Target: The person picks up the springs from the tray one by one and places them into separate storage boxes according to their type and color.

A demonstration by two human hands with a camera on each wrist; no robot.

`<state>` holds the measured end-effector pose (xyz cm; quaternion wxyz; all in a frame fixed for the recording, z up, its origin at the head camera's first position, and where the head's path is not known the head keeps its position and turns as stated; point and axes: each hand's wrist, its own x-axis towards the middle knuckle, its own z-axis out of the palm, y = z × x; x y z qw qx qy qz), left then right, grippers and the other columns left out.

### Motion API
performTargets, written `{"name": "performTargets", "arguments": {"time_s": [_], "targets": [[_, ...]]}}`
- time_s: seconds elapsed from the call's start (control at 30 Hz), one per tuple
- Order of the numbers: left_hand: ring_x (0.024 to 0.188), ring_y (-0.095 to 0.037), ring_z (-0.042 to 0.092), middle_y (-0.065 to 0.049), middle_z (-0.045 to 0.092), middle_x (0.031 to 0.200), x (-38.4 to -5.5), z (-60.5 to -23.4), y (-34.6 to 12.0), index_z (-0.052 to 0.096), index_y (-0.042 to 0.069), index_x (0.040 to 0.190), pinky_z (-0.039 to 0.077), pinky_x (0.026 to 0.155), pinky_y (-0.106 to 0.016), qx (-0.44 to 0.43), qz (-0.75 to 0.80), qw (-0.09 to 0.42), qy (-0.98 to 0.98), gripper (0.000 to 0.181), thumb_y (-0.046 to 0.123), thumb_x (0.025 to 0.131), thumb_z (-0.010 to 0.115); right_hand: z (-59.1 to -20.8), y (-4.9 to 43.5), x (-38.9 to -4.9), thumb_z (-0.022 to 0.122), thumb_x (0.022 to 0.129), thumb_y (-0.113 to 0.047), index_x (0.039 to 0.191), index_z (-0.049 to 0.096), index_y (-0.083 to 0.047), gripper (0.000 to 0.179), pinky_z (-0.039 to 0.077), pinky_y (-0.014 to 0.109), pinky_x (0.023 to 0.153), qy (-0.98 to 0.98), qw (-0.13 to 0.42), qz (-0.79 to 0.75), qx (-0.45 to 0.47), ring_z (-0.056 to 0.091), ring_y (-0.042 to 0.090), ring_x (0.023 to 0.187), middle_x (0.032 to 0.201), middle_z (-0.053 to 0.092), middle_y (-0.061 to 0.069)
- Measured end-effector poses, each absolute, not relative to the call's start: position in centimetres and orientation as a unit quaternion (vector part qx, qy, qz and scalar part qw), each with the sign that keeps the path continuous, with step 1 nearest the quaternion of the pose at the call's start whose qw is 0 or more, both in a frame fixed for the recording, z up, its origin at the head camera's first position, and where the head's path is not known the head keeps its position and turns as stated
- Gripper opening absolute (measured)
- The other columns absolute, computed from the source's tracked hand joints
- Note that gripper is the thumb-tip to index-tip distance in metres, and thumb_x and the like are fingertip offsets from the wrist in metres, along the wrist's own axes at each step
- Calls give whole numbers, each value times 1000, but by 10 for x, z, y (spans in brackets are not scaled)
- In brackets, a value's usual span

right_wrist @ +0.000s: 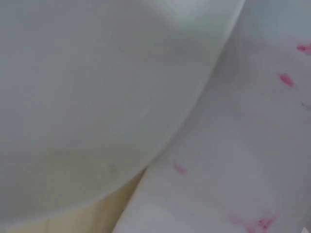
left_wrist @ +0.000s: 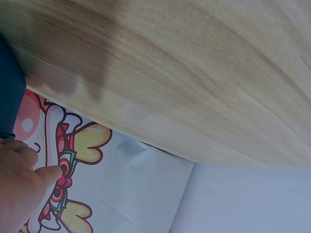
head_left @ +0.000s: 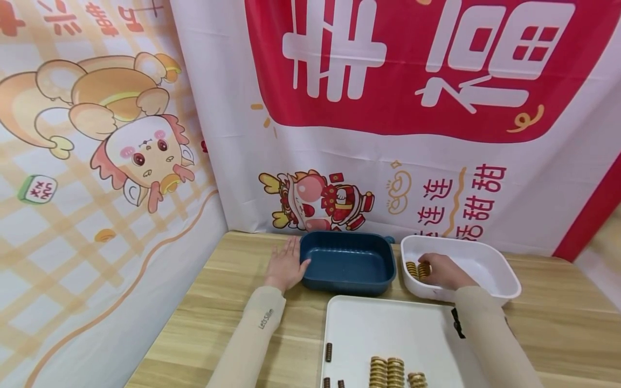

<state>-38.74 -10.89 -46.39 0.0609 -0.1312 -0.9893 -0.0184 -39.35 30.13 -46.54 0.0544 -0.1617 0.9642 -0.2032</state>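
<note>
At the back of the table, my left hand (head_left: 286, 265) rests against the left side of a dark blue basin (head_left: 347, 288), fingers straight and the thumb at its rim. In the left wrist view, part of that hand (left_wrist: 22, 179) shows beside the blue basin's wall (left_wrist: 9, 92). My right hand (head_left: 443, 271) reaches into the white basin (head_left: 492, 264), curled fingers gripping a row of golden discs (head_left: 424, 269). Another row of golden discs (head_left: 412, 269) lies just left of it. The right wrist view shows only the white basin's wall (right_wrist: 97, 87), the hand being out of sight.
A white tray (head_left: 373, 323) lies in front of the basins. On it are golden disc rows (head_left: 386, 372), a shorter row (head_left: 416, 380) and several small dark brown ribbed pieces (head_left: 329, 352). A printed cloth (head_left: 233, 161) hangs behind the wooden table (head_left: 218, 291).
</note>
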Motion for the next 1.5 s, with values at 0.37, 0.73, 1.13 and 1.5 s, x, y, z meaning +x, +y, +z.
{"name": "performTargets", "arguments": {"time_s": [0.37, 0.73, 1.13, 1.5], "targets": [[142, -29, 22, -16, 27, 153, -390, -465, -108, 27, -2, 148, 18, 111, -54, -132, -12, 59, -989, 68, 46, 101, 36, -438, 299, -380, 82, 73, -8, 118, 60, 9, 53, 41, 58, 94, 961, 40, -216, -166, 54, 44, 110, 117, 60, 26], [142, -28, 22, -16, 27, 154, -390, -466, -108, 28, -2, 148, 18, 112, -54, -129, -8, 53, -990, 69, 47, 100, 37, -421, 292, -350, 81, 75, -13, 119, 61, 5, 51, 42, 57, 94, 945, 15, -257, -201, 54, 42, 112, 118, 62, 21], [142, -29, 23, -16, 28, 153, -388, -465, -109, 28, -3, 147, 19, 111, -54, -128, -11, 55, -990, 69, 46, 100, 37, -421, 263, -301, 81, 76, -25, 118, 62, 0, 53, 47, 50, 90, 899, -4, -313, -306, 59, 36, 108, 116, 64, 15], [142, -28, 21, -16, 26, 154, -392, -471, -110, 25, -2, 149, 16, 112, -54, -127, -12, 56, -990, 70, 47, 101, 37, -427, 227, -250, 81, 76, -31, 115, 65, -4, 51, 52, 36, 83, 879, 10, -280, -386, 61, 19, 103, 113, 66, 4]]}}
